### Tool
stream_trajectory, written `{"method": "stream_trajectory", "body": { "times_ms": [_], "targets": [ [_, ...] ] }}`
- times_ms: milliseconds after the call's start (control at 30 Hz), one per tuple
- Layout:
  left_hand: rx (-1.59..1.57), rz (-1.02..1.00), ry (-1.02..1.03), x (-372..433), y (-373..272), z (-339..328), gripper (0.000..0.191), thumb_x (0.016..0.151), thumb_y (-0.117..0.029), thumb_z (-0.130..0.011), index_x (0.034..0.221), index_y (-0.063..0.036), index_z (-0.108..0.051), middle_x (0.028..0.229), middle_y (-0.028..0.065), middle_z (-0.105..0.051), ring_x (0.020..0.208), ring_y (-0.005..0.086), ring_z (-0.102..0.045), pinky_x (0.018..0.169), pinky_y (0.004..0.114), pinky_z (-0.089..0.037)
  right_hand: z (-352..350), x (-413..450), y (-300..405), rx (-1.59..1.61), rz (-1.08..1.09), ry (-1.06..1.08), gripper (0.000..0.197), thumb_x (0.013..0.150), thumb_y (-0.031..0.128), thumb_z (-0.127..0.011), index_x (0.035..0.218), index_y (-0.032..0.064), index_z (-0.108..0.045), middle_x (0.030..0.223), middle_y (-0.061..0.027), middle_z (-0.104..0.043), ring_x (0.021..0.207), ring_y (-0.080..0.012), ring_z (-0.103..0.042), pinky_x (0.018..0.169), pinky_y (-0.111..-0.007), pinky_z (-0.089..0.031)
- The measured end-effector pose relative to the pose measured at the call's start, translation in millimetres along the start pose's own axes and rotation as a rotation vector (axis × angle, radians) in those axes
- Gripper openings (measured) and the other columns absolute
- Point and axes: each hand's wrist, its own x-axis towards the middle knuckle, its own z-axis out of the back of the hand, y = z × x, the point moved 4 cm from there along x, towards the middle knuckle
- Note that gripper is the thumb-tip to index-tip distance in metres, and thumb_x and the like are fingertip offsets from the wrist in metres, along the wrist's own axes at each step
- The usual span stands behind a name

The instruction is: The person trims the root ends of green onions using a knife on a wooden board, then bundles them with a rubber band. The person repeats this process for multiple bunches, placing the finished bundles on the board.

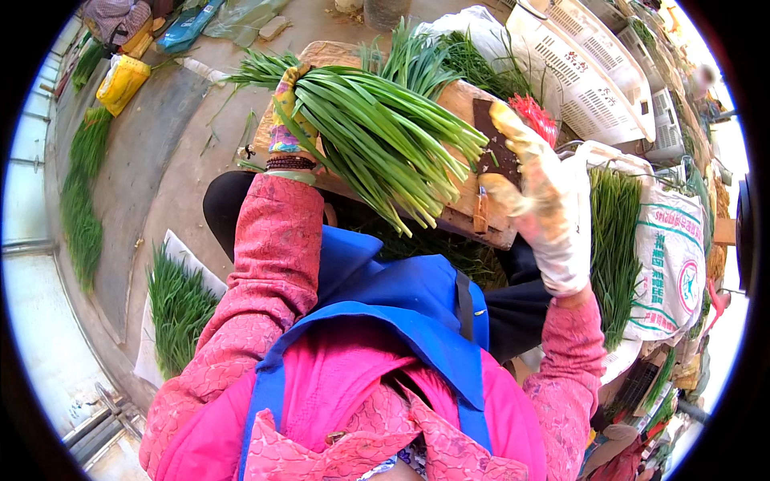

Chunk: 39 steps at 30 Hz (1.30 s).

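Note:
My left hand, in a yellow patterned glove, is closed around a large bunch of green leafy stalks, perhaps garlic chives. The pale cut ends fan out to the lower right over a wooden board. My right hand, in a stained white glove, is spread with thumb and fingers apart at the board's right end, holding nothing visible. Between its thumb and fingers lies a dark flat plate, with a small wooden handle near the thumb. Red ties lie just beyond the fingers.
More greens stand in a crate on the right, beside a printed white sack. White plastic crates are behind. Greens lie on the floor at left and on a white sheet. A person sits at the upper left.

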Motion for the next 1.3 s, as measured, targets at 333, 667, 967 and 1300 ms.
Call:
{"method": "stream_trajectory", "body": {
  "times_ms": [333,667,967,1300],
  "targets": [
    [-0.133,0.073,0.356,-51.8,42.7,-42.3,0.041,0.102,-0.036,-0.047,0.124,-0.0045,-0.061,0.119,0.0162,-0.066,0.103,0.0284,-0.065,0.093,0.043,-0.054,-38.1,36.2,-79.3,0.903,-0.917,0.156,0.026,0.096,0.027,-0.060,0.096,0.0033,-0.070,0.067,0.0054,-0.057,0.054,-0.0045,-0.051,0.048,-0.021,-0.036],
    [-0.233,0.011,-0.031,-51.3,2.4,12.5,0.042,0.102,-0.037,-0.047,0.123,-0.0039,-0.061,0.119,0.0167,-0.066,0.104,0.0288,-0.065,0.093,0.044,-0.054,-3.7,8.5,-21.6,0.703,-0.552,-0.110,0.018,0.094,0.010,-0.063,0.109,0.0039,-0.071,0.082,-0.0018,-0.070,0.073,-0.0047,-0.061,0.067,-0.019,-0.048],
    [-0.226,-0.007,-0.059,-47.9,-2.4,8.1,0.042,0.102,-0.037,-0.046,0.123,-0.0036,-0.061,0.119,0.0168,-0.066,0.104,0.0289,-0.065,0.093,0.044,-0.054,-23.3,54.7,55.9,-0.060,0.115,-0.135,0.060,0.069,0.038,-0.083,0.117,0.0073,-0.063,0.109,-0.0104,-0.065,0.101,-0.0287,-0.061,0.089,-0.039,-0.049],
    [-0.227,0.003,-0.071,-46.1,3.1,5.3,0.043,0.102,-0.037,-0.045,0.123,-0.0033,-0.060,0.119,0.0170,-0.066,0.104,0.0291,-0.065,0.093,0.045,-0.054,11.0,36.7,50.2,0.801,-0.262,0.029,0.011,0.088,0.015,-0.069,0.090,0.0042,-0.069,0.086,-0.0068,-0.068,0.091,-0.0162,-0.064,0.075,-0.029,-0.051]
  ]
}}
